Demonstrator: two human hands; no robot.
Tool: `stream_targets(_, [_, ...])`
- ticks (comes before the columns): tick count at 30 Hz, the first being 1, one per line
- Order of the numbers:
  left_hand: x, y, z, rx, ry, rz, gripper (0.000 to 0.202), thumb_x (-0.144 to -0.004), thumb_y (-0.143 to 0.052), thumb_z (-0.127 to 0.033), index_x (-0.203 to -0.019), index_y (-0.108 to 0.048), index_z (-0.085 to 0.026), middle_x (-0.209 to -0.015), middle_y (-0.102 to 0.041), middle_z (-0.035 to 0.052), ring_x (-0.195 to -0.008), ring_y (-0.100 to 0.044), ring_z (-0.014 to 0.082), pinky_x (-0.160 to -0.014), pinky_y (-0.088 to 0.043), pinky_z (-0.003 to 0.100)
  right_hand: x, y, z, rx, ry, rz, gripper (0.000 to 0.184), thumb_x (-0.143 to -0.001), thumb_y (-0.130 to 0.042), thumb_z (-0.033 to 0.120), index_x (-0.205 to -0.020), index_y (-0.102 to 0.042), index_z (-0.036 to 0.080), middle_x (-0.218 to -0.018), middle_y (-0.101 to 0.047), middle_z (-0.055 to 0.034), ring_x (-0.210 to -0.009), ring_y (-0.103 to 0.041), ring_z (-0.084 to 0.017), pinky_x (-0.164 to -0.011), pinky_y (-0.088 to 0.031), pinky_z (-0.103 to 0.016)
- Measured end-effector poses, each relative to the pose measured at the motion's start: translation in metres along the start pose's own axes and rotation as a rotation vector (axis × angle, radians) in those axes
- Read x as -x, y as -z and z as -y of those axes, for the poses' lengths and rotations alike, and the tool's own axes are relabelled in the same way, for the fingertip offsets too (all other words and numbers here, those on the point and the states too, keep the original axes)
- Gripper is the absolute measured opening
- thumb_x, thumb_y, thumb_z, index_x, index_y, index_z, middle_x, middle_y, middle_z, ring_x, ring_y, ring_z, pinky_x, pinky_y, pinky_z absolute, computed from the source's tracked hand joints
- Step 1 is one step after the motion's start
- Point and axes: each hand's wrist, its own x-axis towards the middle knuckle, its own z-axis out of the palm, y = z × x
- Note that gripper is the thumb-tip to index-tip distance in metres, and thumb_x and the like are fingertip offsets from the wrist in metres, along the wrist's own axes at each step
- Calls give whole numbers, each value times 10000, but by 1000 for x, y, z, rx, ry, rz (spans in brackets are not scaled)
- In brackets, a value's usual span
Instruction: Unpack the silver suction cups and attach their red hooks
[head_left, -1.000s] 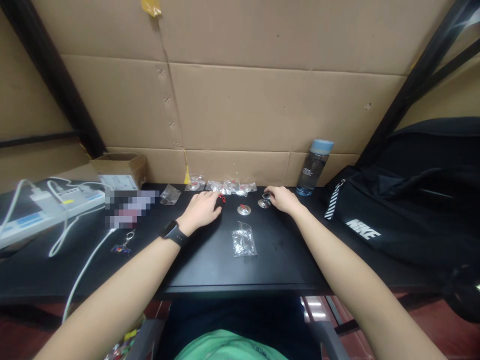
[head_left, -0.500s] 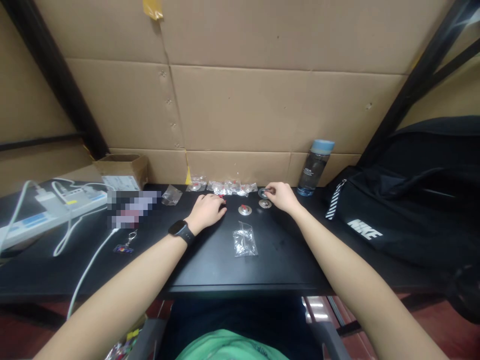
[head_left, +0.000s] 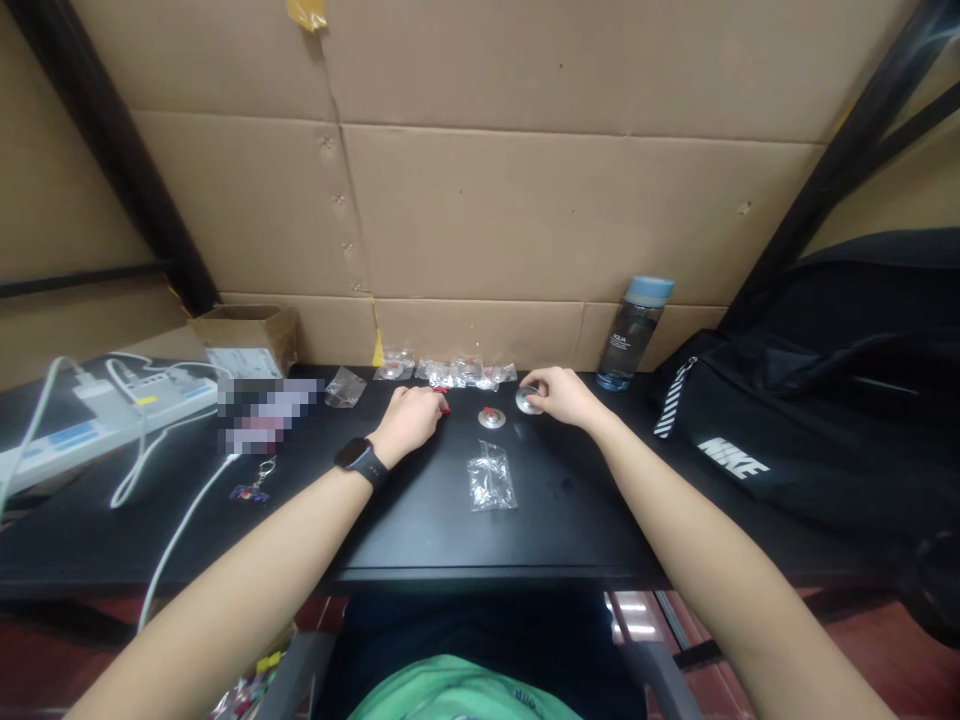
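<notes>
Head: right hand (head_left: 566,395) touches metal disc (head_left: 527,400) (bare desk (head_left: 562,520) toward front edge).

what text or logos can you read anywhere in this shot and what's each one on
"NIKE": white letters on the side of the black bag.
"AQUA": seems to read so, in small print on the water bottle.
White label on the cardboard box: too small to read.
Keychain: coloured letters, too small to read.
Pixelated patch: blurred, unreadable.
</notes>
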Motion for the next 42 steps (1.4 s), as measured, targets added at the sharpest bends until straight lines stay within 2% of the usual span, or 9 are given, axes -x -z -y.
stream_targets(3, [1,2,-2,18,-14,-10,185,-913,-563,-199,-905,-742,-243,-1002,-748,58,-996,-657,266,-847,-370,390,2,-5,3,36,18,50,299,-763,-684,155,-1040,-749,247,-669,-680,29,-636,-599,-132,-613,-368,-238])
stream_targets(7, [2,5,-5,48,-48,-48,178,-929,-550,-212,-909,-722,-255,-1041,-731,43,-1030,-637,254,-850,-358,383,4,-6,6,72,-9,91,248,-763,-692,193,-989,-762,267,-713,-701,22,-656,-607,-138,-572,-340,-239])
stream_targets(13, [2,6,-6,73,-59,-47,181,-935,-530,-214,-912,-705,-253,-1048,-737,43,-1049,-624,251,-861,-344,387,3,1,6,-46,35,148,217,-800,-698,266,-989,-793,217,-702,-702,6,-634,-617,-134,-643,-419,-247])
stream_targets(18, [2,6,-8,102,-68,-59,174,-934,-534,-226,-906,-703,-254,-1060,-732,38,-1063,-616,248,-881,-322,396,3,5,4,-133,20,194,397,-723,-802,415,-1034,-783,169,-705,-712,4,-642,-634,-144,-638,-439,-246])
stream_targets(23, [3,6,-10,125,-76,-63,185,-947,-518,-235,-917,-699,-256,-1065,-739,37,-1054,-617,247,-896,-299,405,3,5,1,-169,-9,227,522,-633,-869,413,-1077,-772,157,-737,-741,0,-677,-671,-164,-650,-463,-245])
stream_targets(30, [2,7,-11,161,-55,-41,204,-968,-508,-272,-983,-711,-280,-1026,-763,28,-994,-643,237,-922,-286,415,2,3,-3,-157,15,221,299,-716,-816,369,-939,-801,171,-741,-751,-16,-687,-673,-165,-629,-440,-246])
stream_targets(32, [2,8,-12,167,-62,-51,206,-968,-513,-281,-988,-718,-286,-1038,-764,24,-1004,-641,240,-928,-283,415,2,2,-4,-163,20,224,286,-723,-813,374,-925,-799,172,-744,-745,-13,-679,-659,-155,-627,-429,-242])
stream_targets(37, [3,8,-14,173,-73,-61,209,-967,-511,-275,-985,-719,-286,-1057,-762,19,-1019,-633,242,-926,-278,414,1,0,-5,-134,113,196,313,-720,-827,358,-990,-804,202,-795,-708,-8,-675,-594,-134,-635,-403,-237])
stream_targets(42, [3,8,-14,174,-68,-57,206,-967,-514,-282,-985,-719,-287,-1058,-765,23,-1022,-630,247,-914,-272,421,1,0,-1,-133,237,212,268,-802,-768,313,-1050,-801,218,-921,-720,-39,-729,-597,-140,-689,-425,-239])
